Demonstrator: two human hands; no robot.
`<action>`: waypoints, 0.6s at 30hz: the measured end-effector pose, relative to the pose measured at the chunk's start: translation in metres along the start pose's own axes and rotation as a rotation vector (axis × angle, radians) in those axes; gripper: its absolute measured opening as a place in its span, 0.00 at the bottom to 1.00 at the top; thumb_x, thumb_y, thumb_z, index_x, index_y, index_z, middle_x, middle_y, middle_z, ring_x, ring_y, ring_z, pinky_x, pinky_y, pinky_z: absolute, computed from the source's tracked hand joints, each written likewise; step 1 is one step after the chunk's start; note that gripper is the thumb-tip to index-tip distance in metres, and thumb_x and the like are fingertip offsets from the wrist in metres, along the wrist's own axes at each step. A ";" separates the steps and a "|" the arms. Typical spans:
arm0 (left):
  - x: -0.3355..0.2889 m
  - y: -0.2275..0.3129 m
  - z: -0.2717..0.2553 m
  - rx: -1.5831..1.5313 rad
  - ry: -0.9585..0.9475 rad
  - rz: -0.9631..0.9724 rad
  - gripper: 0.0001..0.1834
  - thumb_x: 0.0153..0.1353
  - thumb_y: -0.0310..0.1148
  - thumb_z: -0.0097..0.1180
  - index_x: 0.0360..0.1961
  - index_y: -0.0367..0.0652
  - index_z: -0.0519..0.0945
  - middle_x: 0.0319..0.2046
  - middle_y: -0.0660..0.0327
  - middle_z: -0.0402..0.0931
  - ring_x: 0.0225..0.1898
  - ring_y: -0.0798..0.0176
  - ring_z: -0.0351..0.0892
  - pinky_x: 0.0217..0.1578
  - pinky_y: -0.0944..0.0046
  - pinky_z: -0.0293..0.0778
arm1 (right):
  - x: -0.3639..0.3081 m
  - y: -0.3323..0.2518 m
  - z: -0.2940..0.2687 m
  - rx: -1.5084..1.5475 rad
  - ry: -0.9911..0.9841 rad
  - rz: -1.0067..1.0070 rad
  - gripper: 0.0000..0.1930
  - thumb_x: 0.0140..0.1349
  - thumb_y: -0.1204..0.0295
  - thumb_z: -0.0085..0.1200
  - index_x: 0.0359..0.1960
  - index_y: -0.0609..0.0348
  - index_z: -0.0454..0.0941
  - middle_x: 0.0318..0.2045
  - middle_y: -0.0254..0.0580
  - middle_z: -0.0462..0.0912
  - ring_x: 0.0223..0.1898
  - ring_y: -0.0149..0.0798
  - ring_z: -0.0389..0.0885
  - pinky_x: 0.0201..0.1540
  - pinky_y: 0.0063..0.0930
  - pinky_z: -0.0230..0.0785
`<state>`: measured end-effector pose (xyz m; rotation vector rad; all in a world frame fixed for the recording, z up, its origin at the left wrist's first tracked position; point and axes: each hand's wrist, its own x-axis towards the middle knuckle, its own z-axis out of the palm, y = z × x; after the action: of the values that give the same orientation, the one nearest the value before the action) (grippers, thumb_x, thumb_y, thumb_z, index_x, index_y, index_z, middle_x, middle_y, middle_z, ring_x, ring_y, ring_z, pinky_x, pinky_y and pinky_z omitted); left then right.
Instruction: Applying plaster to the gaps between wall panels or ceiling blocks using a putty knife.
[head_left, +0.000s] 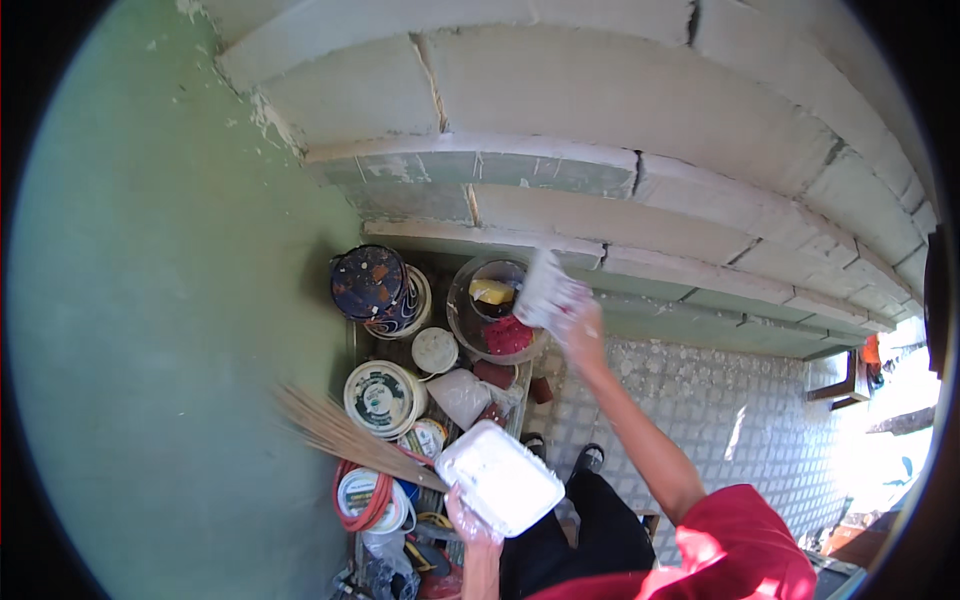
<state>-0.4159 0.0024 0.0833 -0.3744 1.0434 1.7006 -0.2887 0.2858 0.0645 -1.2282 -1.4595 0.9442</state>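
My right hand (580,330) is stretched forward and grips a crumpled white plastic wrapper (547,290) over the rim of a clear round bucket (462,325). Inside the bucket lie a yellow item (491,291) and a red item (508,335). My left hand (470,522) holds a white rectangular foam container (498,478) from below, close to my body. Both hands wear thin translucent gloves.
Stone steps (560,170) rise ahead beside a green wall (170,300). Against the wall stand a dark paint can (368,283), white lidded tubs (384,397), a broom of straw (335,435), a coiled orange hose (352,505). Patterned floor tiles (730,410) spread to the right.
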 end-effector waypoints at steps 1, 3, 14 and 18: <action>-0.005 -0.001 0.008 -0.007 -0.054 -0.015 0.32 0.60 0.48 0.48 0.61 0.41 0.66 0.57 0.54 0.71 0.57 0.49 0.71 0.58 0.49 0.67 | -0.020 0.009 -0.029 0.233 0.074 0.105 0.16 0.50 0.75 0.52 0.42 0.68 0.76 0.35 0.44 0.82 0.35 0.39 0.80 0.42 0.32 0.73; -0.011 -0.004 0.022 -0.025 -0.102 -0.015 0.31 0.60 0.48 0.48 0.61 0.41 0.66 0.56 0.54 0.71 0.56 0.49 0.72 0.58 0.50 0.67 | -0.066 -0.040 -0.086 0.602 0.123 0.325 0.18 0.51 0.79 0.50 0.47 0.66 0.74 0.39 0.40 0.80 0.38 0.35 0.80 0.43 0.28 0.73; -0.065 -0.049 0.120 0.110 -0.410 -0.205 0.29 0.62 0.40 0.49 0.61 0.35 0.65 0.56 0.53 0.73 0.56 0.53 0.73 0.60 0.54 0.67 | -0.142 -0.146 -0.218 0.829 0.282 0.350 0.18 0.55 0.78 0.52 0.49 0.67 0.74 0.42 0.40 0.80 0.41 0.34 0.81 0.45 0.30 0.76; -0.078 -0.062 0.154 0.074 -0.552 -0.217 0.33 0.69 0.52 0.41 0.66 0.38 0.60 0.62 0.55 0.67 0.60 0.55 0.70 0.62 0.54 0.64 | -0.128 -0.162 -0.244 0.666 0.132 0.283 0.15 0.56 0.74 0.56 0.45 0.66 0.77 0.38 0.37 0.80 0.38 0.30 0.80 0.43 0.26 0.74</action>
<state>-0.2934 0.0798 0.1966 0.0363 0.6288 1.4460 -0.0852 0.1237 0.2504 -0.9754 -0.7696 1.3709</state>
